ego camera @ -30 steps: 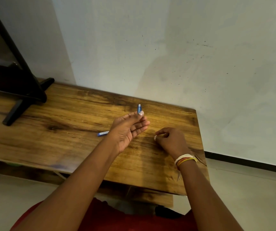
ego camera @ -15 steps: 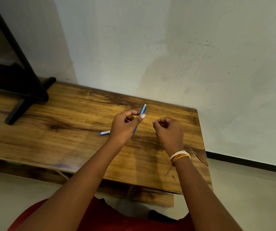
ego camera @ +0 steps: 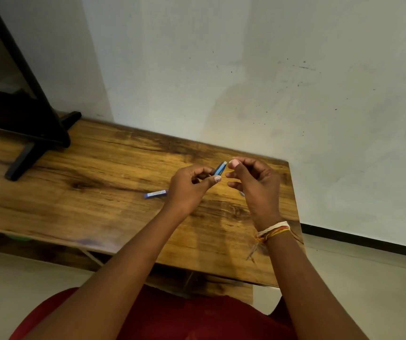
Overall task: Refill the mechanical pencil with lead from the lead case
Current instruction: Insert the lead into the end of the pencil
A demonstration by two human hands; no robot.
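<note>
My left hand grips the blue mechanical pencil above the table, its pale end pointing up and to the right. My right hand is right beside that end, thumb and forefinger pinched together on what seems a thin lead, too fine to make out. The blue and white lead case lies flat on the wooden table, just left of my left hand. A small blue piece peeks out on the table behind my right hand, mostly hidden.
A black stand rests on the table's far left. A pale wall runs directly behind the table. The table's right edge is just beyond my right wrist, with floor below.
My right hand rose from the table and moved left up to the pencil's end. My left hand closed round the pencil and tilted it toward the right hand.
</note>
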